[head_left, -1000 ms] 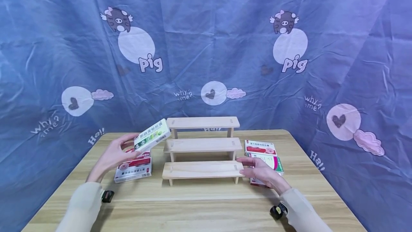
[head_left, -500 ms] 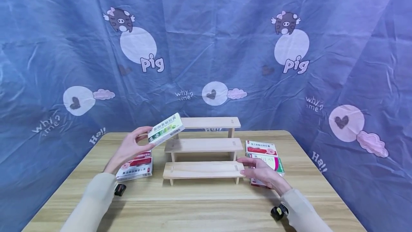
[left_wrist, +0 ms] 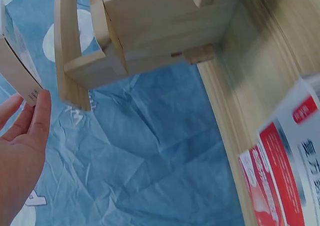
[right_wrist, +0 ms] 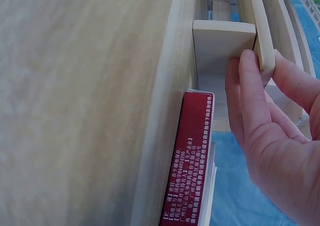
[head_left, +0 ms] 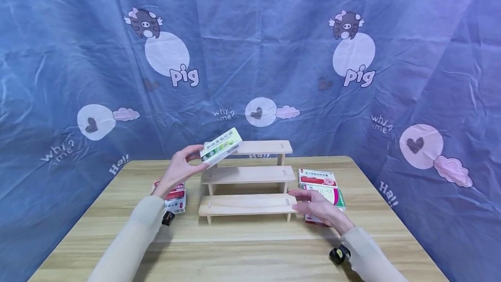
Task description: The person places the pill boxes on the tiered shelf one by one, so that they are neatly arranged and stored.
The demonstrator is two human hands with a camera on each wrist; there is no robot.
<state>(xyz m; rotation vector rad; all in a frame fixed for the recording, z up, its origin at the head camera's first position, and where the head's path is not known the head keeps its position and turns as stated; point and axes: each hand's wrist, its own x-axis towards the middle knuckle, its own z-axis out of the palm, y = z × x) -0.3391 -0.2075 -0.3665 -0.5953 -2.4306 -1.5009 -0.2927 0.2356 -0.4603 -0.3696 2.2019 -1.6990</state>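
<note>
My left hand point(head_left: 182, 168) grips a white-and-green medicine box point(head_left: 222, 147) by its left end. The box is tilted, right end up, and overlaps the left part of the top shelf point(head_left: 266, 146) in the head view. The left wrist view shows the fingers holding one end of the box point(left_wrist: 19, 60), beside the shelf's end. With thumb and fingers, my right hand point(head_left: 318, 209) pinches the right end of the lowest board of the three-step wooden stand point(head_left: 246, 204). In the right wrist view its fingers lie under that board point(right_wrist: 256, 30).
Red-and-white medicine boxes point(head_left: 176, 195) lie left of the stand, partly behind my left forearm. Several more boxes point(head_left: 318, 178) lie on the right, partly covered by my right hand. A blue printed curtain point(head_left: 250, 55) hangs behind the wooden table point(head_left: 219, 256).
My left hand has carried the medicine box up and to the right, from above the left boxes to the top shelf. My right hand has stayed on the lowest board.
</note>
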